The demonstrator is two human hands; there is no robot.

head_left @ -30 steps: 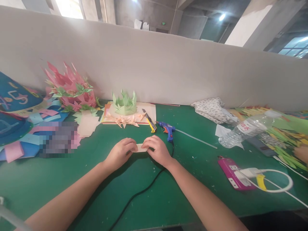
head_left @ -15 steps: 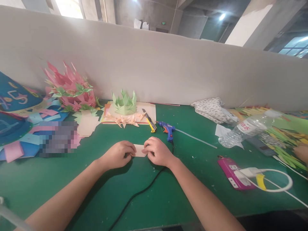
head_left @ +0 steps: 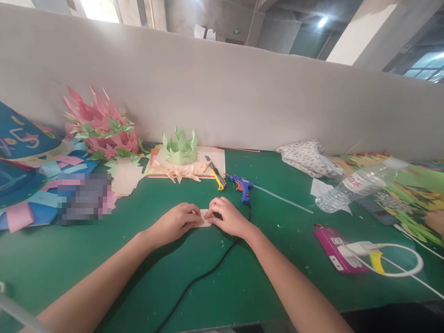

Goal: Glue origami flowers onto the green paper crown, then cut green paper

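Observation:
A small pale pink piece of paper [head_left: 205,218] lies on the green table between my hands. My left hand [head_left: 178,221] pinches its left end, fingers pressed together. At its right end, my right hand [head_left: 225,216] grips the paper between thumb and fingers; part of the sheet is hidden under both hands. Just beyond them are a yellow utility knife [head_left: 217,173] and a blue glue gun [head_left: 242,185] with a clear glue stick in its back. A green folded-paper crown [head_left: 179,148] and peach paper flowers [head_left: 182,172] rest on stacked sheets behind.
Pink paper crowns [head_left: 104,125] and blue party hats [head_left: 26,138] crowd the left. A black cord [head_left: 204,275] runs toward me. On the right are a plastic bottle [head_left: 360,182], a magenta power strip [head_left: 336,249] and a patterned cloth [head_left: 305,157]. Another person's hand [head_left: 435,219] shows at the right edge.
My left hand has slid slightly right along the paper, so less of it shows between my hands. The right hand stays nearly in place, its fingers a little shifted.

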